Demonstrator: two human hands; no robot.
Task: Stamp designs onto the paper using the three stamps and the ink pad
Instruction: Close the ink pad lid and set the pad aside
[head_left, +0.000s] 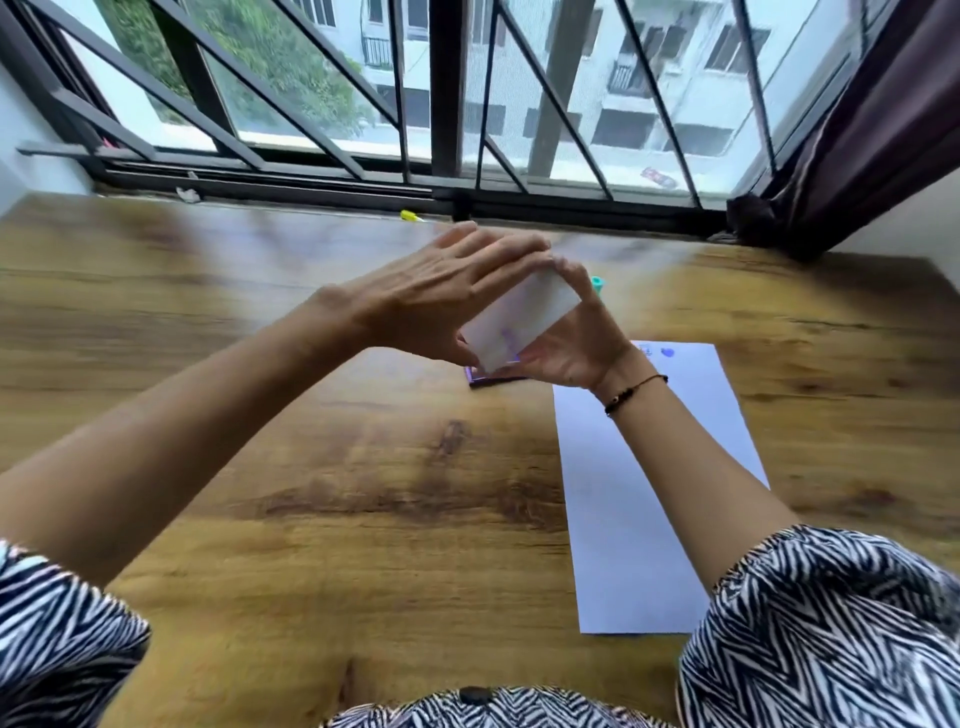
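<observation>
A: What are the hands doing in the head view?

B: Both are raised above the tabletop (311, 519), meeting at a white rectangular lid (519, 325) with purple smears on it. The left hand (441, 296) lies over its far-left side, fingers stretched nearly flat, thumb at the lid's lower corner. The right hand (576, 338) cups it from the right and beneath, fingers curled around the far edge. So each hand is closed on the lid, neither wide open.

A: And the ink pad?

B: A dark purple base (488, 379) sits on the wood just below the hands, mostly hidden by them; only its near edge shows. I cannot tell whether the lid touches it.

A: Where is the paper?

B: The white sheet (649, 493) lies to the right, running from near the right wrist back toward the person. Its far end carries a purple blot (668, 352) and a fainter mark beside it.

A: Any stamps?

B: A teal piece (597, 285) peeks out just beyond the right hand's fingers; blur hides its form. A small yellow object (410, 215) lies far off by the window frame (447, 197).
</observation>
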